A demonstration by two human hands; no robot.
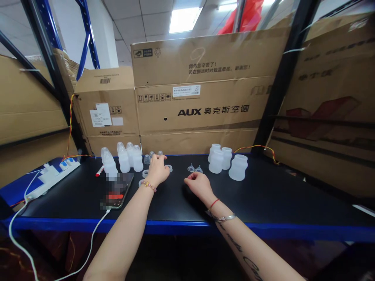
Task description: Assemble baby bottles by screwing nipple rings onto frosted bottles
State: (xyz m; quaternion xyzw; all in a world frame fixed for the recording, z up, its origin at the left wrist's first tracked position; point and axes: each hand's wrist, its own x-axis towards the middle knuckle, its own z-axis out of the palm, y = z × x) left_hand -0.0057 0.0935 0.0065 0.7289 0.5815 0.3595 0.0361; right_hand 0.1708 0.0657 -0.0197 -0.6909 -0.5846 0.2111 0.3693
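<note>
Nearest is the phone. Well to its right, the right hand has thumb and fingertips drawn together; whether they pinch anything I cannot tell. Closer to the phone's right, the left hand reaches with loosely bent fingers among the white rings; its grip is hidden. Just beyond the phone, four bottles stand with domed tops on and look complete. Far to the phone's right, four bottle bodies stand open-necked, so about half seem unfinished. Between phone and bodies, two clear teats lie loose, and beyond the phone, to its right, clear caps sit unfitted.
</note>
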